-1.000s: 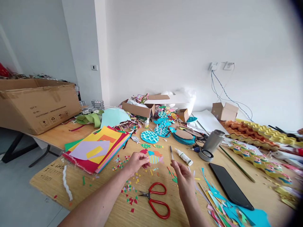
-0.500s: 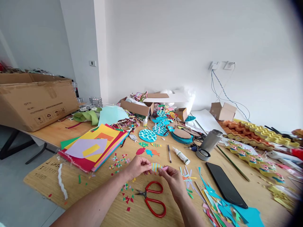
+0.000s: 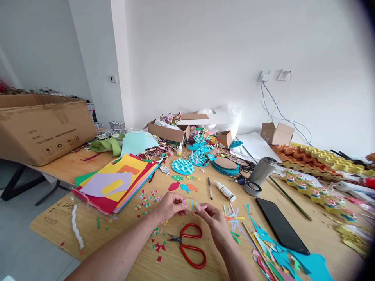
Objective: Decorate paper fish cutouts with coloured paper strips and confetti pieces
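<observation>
Both hands pinch a small yellow paper fish with blue stripes (image 3: 192, 204) just above the wooden table (image 3: 123, 246). My left hand (image 3: 169, 206) grips its left end with closed fingers. My right hand (image 3: 213, 223) holds its right end, near a pink tail piece. Red-handled scissors (image 3: 190, 246) lie on the table right below the hands. Small coloured paper scraps (image 3: 148, 199) are scattered to the left of the hands.
A stack of coloured paper sheets (image 3: 117, 181) lies at left, a big cardboard box (image 3: 43, 125) beyond it. A glue bottle (image 3: 225, 191), pen (image 3: 209, 188), steel flask (image 3: 260, 173), black phone (image 3: 281, 225) and paper offcuts (image 3: 281, 259) lie right. Blue wave discs (image 3: 183, 166) sit further back.
A second ago my right hand held a pen up; the pen now lies on the table. Both hands came together on the striped paper fish and lifted it.
</observation>
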Demonstrator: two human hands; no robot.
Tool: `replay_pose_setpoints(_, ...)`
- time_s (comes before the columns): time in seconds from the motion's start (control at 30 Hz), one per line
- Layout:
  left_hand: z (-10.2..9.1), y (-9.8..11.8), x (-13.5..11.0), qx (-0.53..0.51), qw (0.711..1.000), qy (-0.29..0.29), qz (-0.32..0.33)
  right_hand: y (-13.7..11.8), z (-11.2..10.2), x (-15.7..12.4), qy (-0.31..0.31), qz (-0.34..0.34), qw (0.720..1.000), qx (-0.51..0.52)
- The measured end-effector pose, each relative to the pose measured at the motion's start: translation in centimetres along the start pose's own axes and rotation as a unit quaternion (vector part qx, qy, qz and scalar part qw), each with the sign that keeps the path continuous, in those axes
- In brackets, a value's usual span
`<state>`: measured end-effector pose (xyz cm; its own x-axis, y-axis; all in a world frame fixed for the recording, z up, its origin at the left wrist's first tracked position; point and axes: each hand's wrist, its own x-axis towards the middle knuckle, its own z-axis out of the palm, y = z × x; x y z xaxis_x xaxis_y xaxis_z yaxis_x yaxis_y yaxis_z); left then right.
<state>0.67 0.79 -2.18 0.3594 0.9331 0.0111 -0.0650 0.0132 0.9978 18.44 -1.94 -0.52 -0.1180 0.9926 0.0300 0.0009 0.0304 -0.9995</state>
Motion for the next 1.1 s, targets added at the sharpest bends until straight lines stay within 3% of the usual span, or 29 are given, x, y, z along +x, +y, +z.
replay_pose_setpoints(0.4,0.5,-0.4,-0.1,0.061,0.998,-0.009,-0.019,1.3,0.0,0.4,0.011,0.025,1.0,0.007)
replay_pose_setpoints(0.87,0.6,-0.4,-0.2,0.035,0.998,-0.03,-0.05,0.5,-0.3,0.2,0.007,0.042,0.999,0.027)
replay_pose_setpoints(1.1,1.0,0.0,-0.4,0.064,0.995,-0.053,-0.055,1.3,-0.4,0.5,0.007,0.05,0.998,0.046)
